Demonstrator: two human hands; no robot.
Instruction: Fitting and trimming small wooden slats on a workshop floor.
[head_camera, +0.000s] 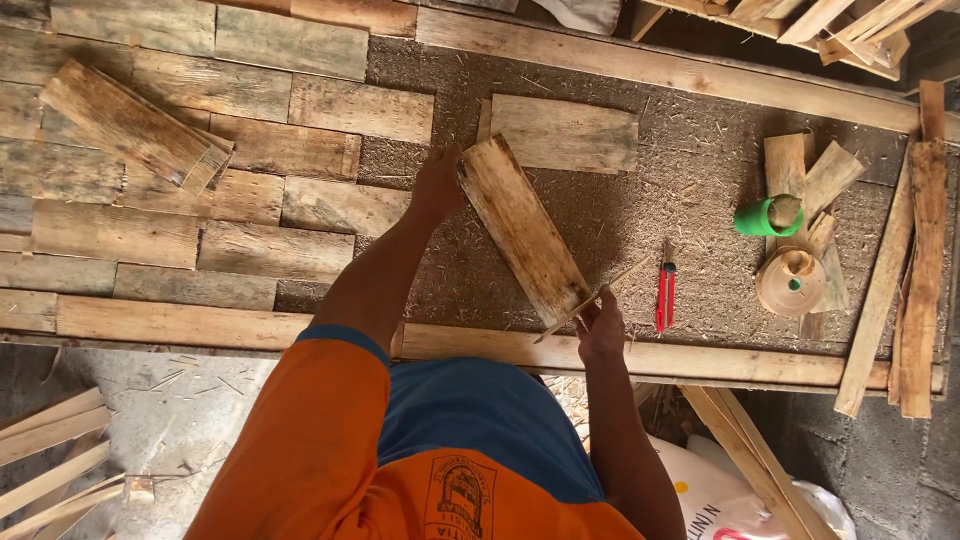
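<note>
Wooden plank (522, 228) is lying tilted on the sawdust board (690, 170), and I am taking it as my landmark. I am seeing the left hand (438, 183) gripping the plank's upper end, fingers closed around its edge. The right hand (600, 328) is sitting at the plank's lower end, pinching a thin wood strip (590, 300) that is angling up beside that end. A red cutter (665, 290) is lying just right of the plank, apart from it. Further right, a green cup (765, 216) and a round wooden lid (790, 282) are resting on short offcuts. Left of the plank, laid planks (200, 180) are covering the board in rows.
</note>
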